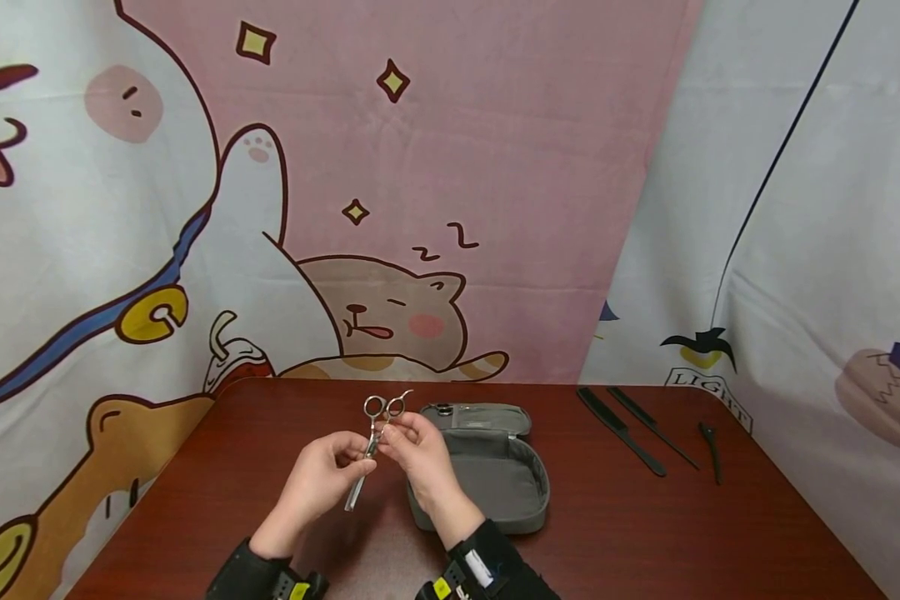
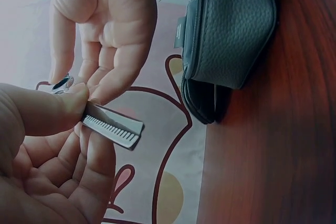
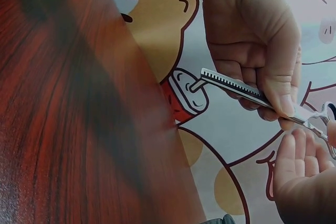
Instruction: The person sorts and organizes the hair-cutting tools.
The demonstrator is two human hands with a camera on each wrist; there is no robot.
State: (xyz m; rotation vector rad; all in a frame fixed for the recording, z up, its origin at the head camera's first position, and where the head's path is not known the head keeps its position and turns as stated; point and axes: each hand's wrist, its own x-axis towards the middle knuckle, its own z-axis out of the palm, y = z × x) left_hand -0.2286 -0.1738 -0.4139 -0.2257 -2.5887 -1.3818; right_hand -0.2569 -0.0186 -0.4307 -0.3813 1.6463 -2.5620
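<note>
One pair of toothed scissors [image 1: 372,443] — left hand [image 1: 321,477] pinching blades [image 3: 236,87], right hand [image 1: 424,463] pinching handles [image 1: 375,417]

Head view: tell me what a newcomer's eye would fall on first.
Probably the big pink-and-white cartoon cloth behind the table, with its sleeping animal. Next, the silver scissors in the lower middle, pinched in the left hand, with the right hand at their handles. Then the open gray case just right of them.
</note>
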